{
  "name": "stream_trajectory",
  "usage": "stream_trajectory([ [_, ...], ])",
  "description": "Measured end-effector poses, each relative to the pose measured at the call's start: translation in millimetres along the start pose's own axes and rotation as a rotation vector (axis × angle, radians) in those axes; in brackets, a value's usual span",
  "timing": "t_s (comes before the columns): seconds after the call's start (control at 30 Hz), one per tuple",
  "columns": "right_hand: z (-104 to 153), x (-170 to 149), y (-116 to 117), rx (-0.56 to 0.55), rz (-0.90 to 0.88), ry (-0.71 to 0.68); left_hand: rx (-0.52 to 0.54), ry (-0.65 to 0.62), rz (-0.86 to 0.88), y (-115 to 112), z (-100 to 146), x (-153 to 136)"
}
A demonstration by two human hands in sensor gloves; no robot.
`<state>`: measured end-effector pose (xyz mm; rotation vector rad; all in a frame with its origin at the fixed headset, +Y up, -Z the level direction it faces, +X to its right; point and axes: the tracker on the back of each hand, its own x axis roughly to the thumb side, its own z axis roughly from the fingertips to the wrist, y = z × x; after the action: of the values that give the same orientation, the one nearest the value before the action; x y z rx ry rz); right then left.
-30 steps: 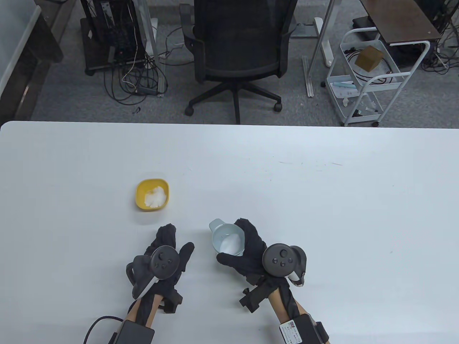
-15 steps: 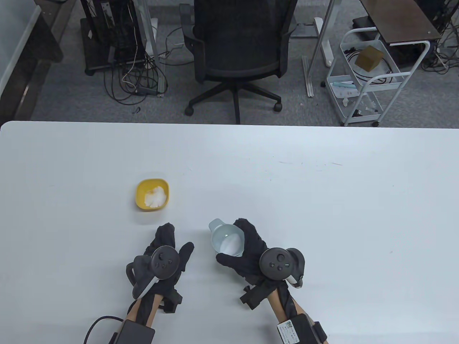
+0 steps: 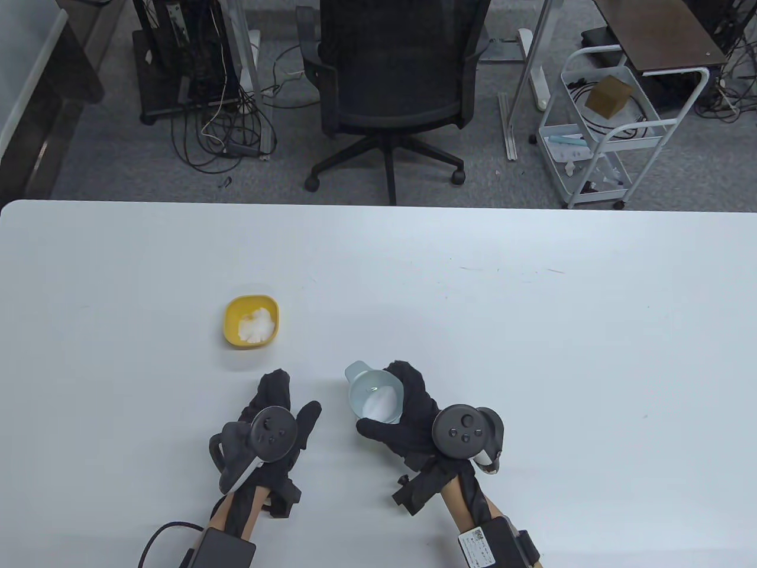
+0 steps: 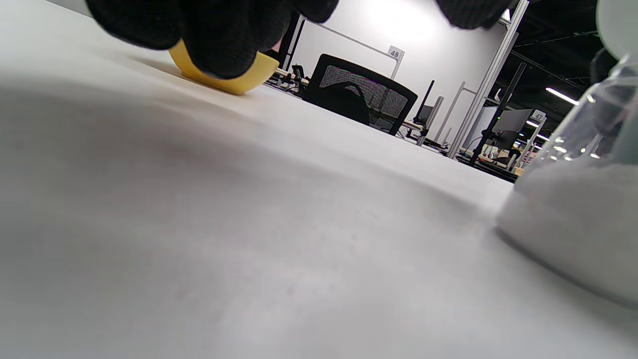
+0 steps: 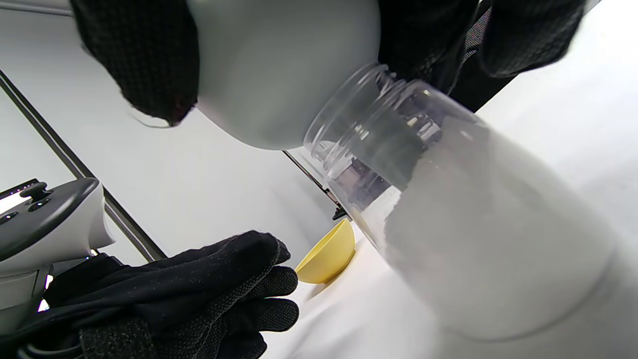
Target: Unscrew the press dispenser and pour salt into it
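The press dispenser is a clear jar [image 5: 488, 239] partly filled with white salt, with a pale grey top piece [image 5: 279, 65] at its threaded neck. It stands on the table in front of me. In the table view the top [image 3: 374, 402] looks open, with salt showing inside. My right hand [image 3: 387, 408] grips the top piece, fingers [image 5: 134, 55] wrapped around it. My left hand [image 3: 293, 393] rests open and empty on the table to the left of the jar, and it also shows in the right wrist view [image 5: 199, 299]. A yellow bowl [image 3: 251, 322] holding salt sits beyond my left hand.
The white table [image 3: 532, 331] stretches wide to the right and far side. The jar's base [image 4: 573, 224] shows at the right of the left wrist view, and the yellow bowl [image 4: 229, 82] lies just past my left fingers [image 4: 219, 35]. An office chair [image 3: 390, 89] stands beyond the far edge.
My right wrist has shifted very slightly back and forth. The dispenser, the bowl and my left hand stay where they were.
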<state>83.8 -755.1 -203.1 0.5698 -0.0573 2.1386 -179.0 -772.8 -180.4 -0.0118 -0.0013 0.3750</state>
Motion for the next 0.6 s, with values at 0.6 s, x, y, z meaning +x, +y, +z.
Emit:
stream_trajectory([
  [0.6,-0.5,3.1,-2.6,-0.023,-0.017,-0.002,0.003,0.009,0.003,0.5,-0.8,-2.3],
])
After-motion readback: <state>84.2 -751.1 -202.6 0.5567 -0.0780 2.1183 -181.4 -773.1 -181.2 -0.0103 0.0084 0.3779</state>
